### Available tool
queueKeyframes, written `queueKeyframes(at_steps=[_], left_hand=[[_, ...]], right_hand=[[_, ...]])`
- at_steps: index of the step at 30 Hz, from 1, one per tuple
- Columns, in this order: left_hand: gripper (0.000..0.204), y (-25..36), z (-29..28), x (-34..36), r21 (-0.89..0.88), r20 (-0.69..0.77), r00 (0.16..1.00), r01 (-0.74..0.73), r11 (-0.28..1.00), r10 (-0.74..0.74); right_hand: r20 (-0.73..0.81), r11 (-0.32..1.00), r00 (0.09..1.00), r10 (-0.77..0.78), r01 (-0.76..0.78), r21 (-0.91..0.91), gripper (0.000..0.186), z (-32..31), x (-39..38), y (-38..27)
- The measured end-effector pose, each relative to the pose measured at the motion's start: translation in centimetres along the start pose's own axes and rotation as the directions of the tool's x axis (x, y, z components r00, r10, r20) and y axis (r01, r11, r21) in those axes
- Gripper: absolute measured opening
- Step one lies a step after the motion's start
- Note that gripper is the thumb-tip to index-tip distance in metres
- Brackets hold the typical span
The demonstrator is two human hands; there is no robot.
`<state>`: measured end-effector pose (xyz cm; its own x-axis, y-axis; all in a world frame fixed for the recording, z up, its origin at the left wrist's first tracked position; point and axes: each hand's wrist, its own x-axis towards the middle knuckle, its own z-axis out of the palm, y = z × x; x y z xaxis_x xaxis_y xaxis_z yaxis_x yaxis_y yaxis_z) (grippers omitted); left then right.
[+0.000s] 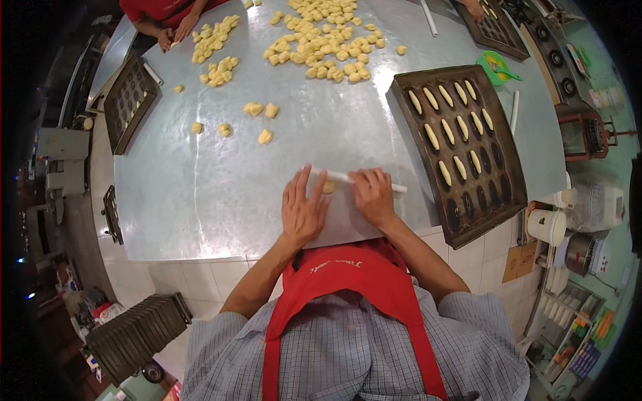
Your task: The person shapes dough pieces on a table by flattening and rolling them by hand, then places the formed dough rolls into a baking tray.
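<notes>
My left hand [303, 207] lies over the near part of the steel table [167, 207], fingers stretched out and slightly blurred, at the left end of a thin white rolling rod [399, 188]. My right hand [372, 197] has its fingers curled on that rod. A small piece of yellow dough [328, 188] lies just under the rod between my hands. To the right, a dark baking tray [455, 220] with oval hollows holds several pale dough sticks [445, 172]. Beyond my hands lie a few loose dough lumps [265, 136].
Heaps of dough lumps [321, 40] cover the far table. Another person's hands [179, 33] work at the top left, another's hand [473, 10] at the top right. Further trays [130, 100], a green container with a spoon [493, 67] and another white rod [514, 112] lie along the sides.
</notes>
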<state>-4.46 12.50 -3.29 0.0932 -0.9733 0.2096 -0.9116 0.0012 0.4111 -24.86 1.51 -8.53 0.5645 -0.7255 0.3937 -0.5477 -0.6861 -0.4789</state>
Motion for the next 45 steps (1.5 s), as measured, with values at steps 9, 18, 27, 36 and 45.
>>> queueKeyframes(at_steps=[9, 18, 27, 36, 45], left_hand=[[0.081, -6.3, 1.4, 6.7, 0.253, -0.057, 0.998, 0.012, 0.967, 0.003], [0.074, -3.5, 1.2, -3.1, -0.114, 0.172, 0.971, -0.150, 0.982, 0.168], [0.065, -3.0, 1.3, -4.7, -0.179, 0.166, 0.975, -0.121, 0.977, 0.151], [0.033, -5.3, -1.0, -2.7, -0.279, -0.011, 1.000, 0.006, 0.960, -0.009], [0.030, -18.4, -5.2, -1.6, -0.080, -0.193, 0.940, 0.270, 0.960, -0.280]], right_hand=[[-0.044, 0.991, 0.999, -0.012, 0.018, 0.132, 0.051, 2.0, 5.4, -2.0], [0.185, 0.951, 0.947, 0.263, -0.287, 0.115, 0.035, 1.4, 0.0, -1.4], [0.145, 0.975, 0.978, -0.152, 0.172, -0.142, 0.048, 2.3, -3.3, -4.0], [0.164, 0.990, 0.979, 0.121, -0.131, 0.047, 0.049, 8.1, 7.6, -5.9], [0.233, 0.977, 0.972, 0.042, 0.008, -0.213, 0.093, 6.5, 4.4, -10.1]])
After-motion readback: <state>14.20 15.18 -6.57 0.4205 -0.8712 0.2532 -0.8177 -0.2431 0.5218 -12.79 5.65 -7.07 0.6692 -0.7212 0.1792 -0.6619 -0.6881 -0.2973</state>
